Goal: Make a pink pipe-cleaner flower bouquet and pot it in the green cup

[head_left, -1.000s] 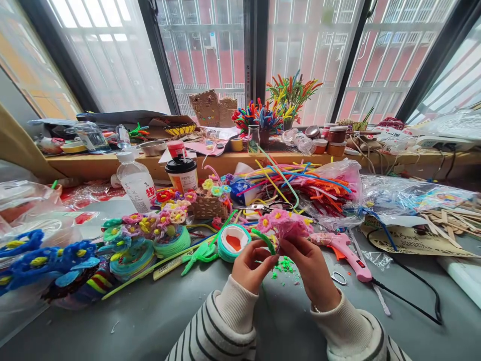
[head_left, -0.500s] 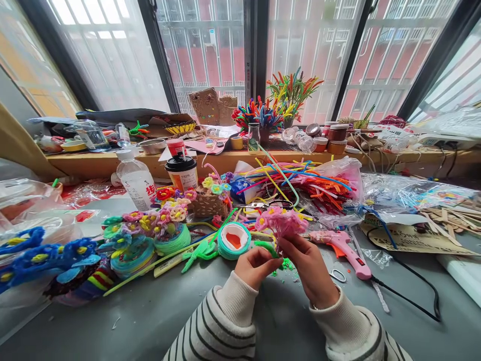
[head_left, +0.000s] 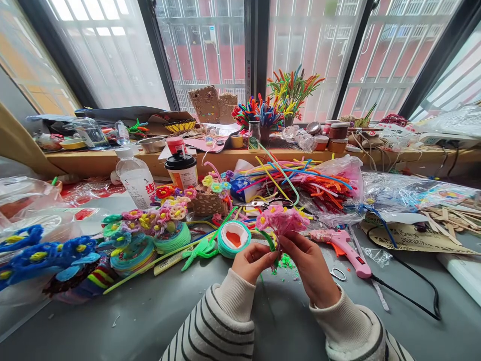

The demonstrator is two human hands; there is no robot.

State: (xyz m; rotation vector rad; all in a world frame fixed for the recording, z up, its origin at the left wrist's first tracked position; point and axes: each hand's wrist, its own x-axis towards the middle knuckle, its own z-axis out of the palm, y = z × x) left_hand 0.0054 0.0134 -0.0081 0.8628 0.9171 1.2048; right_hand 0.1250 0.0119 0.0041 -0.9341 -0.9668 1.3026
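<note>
Pink pipe-cleaner flowers [head_left: 281,218] with yellow centres stand in a bunch above my fingers. Their stems are pinched in my right hand [head_left: 310,268], thumb and fingers closed. My left hand [head_left: 252,263] is closed on a green pipe cleaner [head_left: 267,238], held upright against the left side of the stems. A thin green end hangs below the left hand. Just left of the hands lies a turquoise-wrapped ring [head_left: 233,253] with a white lining, beside a green pipe-cleaner bow [head_left: 200,253]. Green crumbs [head_left: 286,261] are scattered on the table behind the fingers.
A pink glue gun [head_left: 351,253] with a black cord lies to the right. Finished flower pots [head_left: 171,240] and blue flowers [head_left: 48,255] line the left. Behind are a water bottle [head_left: 136,180], a paper cup [head_left: 182,173], scissors [head_left: 259,203] and loose pipe cleaners [head_left: 319,183].
The green pipe cleaner has swung from lying level to standing upright against the flower stems. My left hand has shifted slightly up and left; the right hand has hardly moved.
</note>
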